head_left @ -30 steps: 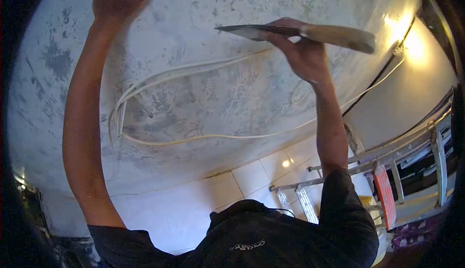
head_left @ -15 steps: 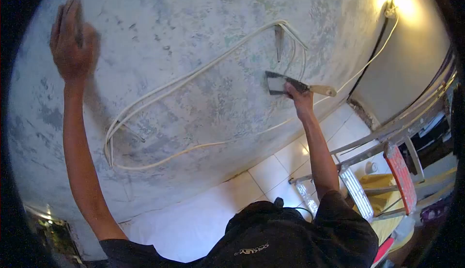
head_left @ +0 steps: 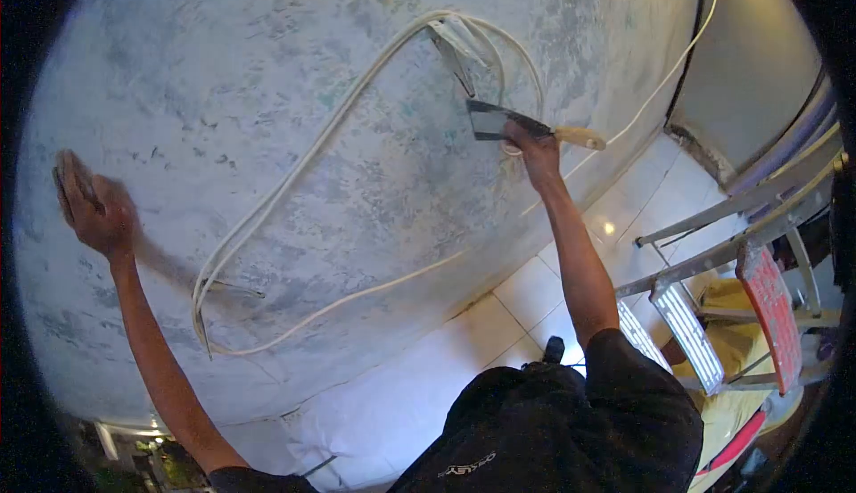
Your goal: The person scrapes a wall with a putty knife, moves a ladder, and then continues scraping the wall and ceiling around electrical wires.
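My left hand (head_left: 100, 212) is at the far left of the mottled plaster wall (head_left: 294, 92), fingers bent together around what may be a thin greyish pad; I cannot make out its kind. In my right hand (head_left: 535, 154) is a wide putty knife (head_left: 493, 122) with a pale wooden handle (head_left: 581, 137). Its dark-edged blade points left, just below a bracket (head_left: 452, 56) that sticks out of the wall. A looped white cable (head_left: 334, 119) hangs over this bracket and runs down to a second peg (head_left: 236, 289) nearer my left hand.
A stepladder (head_left: 722, 270) with white treads and a red tread (head_left: 769, 319) stands on the right, a yellow cloth (head_left: 736, 350) beside it. White floor tiles (head_left: 526, 301) run along the wall's foot. A grey panel (head_left: 749, 65) is at the upper right.
The view has shifted. My left hand has moved down and outward along the wall. My right hand still holds the putty knife, its blade now closer to the bracket's tip.
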The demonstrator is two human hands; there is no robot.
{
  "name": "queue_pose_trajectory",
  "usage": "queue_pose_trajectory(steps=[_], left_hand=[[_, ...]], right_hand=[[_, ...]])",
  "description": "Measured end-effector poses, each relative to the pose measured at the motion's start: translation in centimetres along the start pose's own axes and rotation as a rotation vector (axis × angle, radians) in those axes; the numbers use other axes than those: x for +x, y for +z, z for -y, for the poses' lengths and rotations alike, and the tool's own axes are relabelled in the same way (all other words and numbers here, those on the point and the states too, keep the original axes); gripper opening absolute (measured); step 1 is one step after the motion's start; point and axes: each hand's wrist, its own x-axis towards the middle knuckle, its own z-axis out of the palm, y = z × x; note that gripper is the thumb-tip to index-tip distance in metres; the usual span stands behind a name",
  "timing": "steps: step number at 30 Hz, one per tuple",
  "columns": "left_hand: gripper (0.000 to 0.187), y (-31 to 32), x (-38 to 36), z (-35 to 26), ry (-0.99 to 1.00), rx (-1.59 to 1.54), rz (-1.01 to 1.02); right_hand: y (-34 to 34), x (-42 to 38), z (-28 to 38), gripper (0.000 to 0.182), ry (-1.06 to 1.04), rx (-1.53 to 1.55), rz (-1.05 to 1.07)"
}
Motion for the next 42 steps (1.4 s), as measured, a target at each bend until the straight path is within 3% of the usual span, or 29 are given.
queue_pose_trajectory(steps=[2,4,5,7,10,12,14,18,21,24,27,30,32,34,37,42], left_hand=[[0.047,0.0,-0.2,0.0,-0.049,-0.037,0.025],[0.048,0.0,-0.6,0.9,-0.006,0.028,0.06],[0.048,0.0,-0.7,0.8,-0.029,0.038,0.07],[0.049,-0.4,-0.2,0.3,-0.026,0.027,0.084],[0.05,-0.2,0.0,0.5,0.03,0.027,0.054],[0.049,-0.1,-0.1,0.5,0.009,0.03,0.058],[0.048,-0.1,0.1,-0.4,-0.02,0.002,0.048],[0.047,0.0,0.0,0.7,0.017,-0.016,0.046],[0.047,-0.2,0.3,-0.1,0.015,-0.014,0.048],[0.047,-0.1,0.4,-0.4,0.002,-0.009,0.032],[0.047,-0.1,0.3,-0.6,-0.016,-0.008,0.038],[0.048,-0.3,0.3,-0.6,0.006,0.036,0.052],[0.048,0.1,0.3,-0.6,-0.012,0.015,0.034],[0.048,0.1,-0.5,0.2,-0.039,-0.001,0.044],[0.046,0.3,-2.3,3.1,0.036,0.158,0.1],[0.045,0.7,-1.4,3.0,-0.061,0.126,0.106]], right_hand=[[-0.2,0.5,0.2,0.024,-0.006,-0.01,-0.045],[-0.2,0.4,-0.6,0.018,-0.194,-0.035,0.086],[0.1,0.1,-0.4,0.018,-0.184,-0.037,0.079],[0.4,-0.2,0.7,0.013,-0.146,-0.418,0.244],[0.0,1.9,3.2,0.011,-0.171,-0.286,0.17],[0.0,2.7,3.3,0.011,-0.252,-0.183,0.229],[-0.2,2.0,3.4,0.011,-0.372,-0.458,0.234],[-0.2,2.6,5.3,0.01,-0.254,-0.519,0.256],[1.5,3.1,8.8,0.012,-0.404,-0.548,0.416],[2.5,3.2,8.3,0.013,-0.464,-0.798,0.418],[2.0,4.1,6.9,0.014,-0.609,-0.752,0.442],[2.2,4.6,8.7,0.013,-0.46,-0.767,0.534],[2.4,5.1,8.9,0.012,-0.519,-0.8,0.514],[2.5,4.8,8.7,0.023,-0.484,-0.881,0.476],[1.7,4.6,7.4,0.013,-0.521,-0.765,0.524],[2.0,6.7,9.6,0.015,-0.582,-0.809,0.611]])
